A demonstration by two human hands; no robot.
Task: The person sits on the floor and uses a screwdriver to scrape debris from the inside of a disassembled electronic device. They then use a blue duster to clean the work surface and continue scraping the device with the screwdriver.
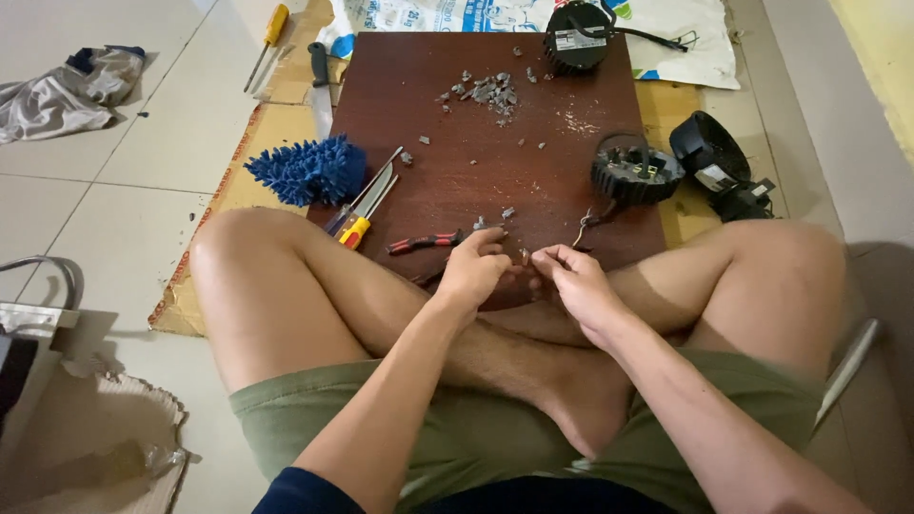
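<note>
Tiled floor with cardboard under a dark brown board [533, 181], left hand [473, 269] and right hand [574, 278] pinching a small part [525, 257] together at the board's near edge, red-handled pliers [424, 243] just left, grey debris [487, 90] toward the far edge, black finned lamp housing [633, 169] near the right edge.

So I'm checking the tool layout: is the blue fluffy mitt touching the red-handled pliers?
Apart. The head view shows the blue mitt at the board's left edge and the red-handled pliers nearer the hands, with bare board between them.

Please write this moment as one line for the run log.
left hand: pinching small part | right hand: pinching same small part | wooden board: grey fragments, pliers, round finned housing | posture: seated cross-legged on floor
</note>
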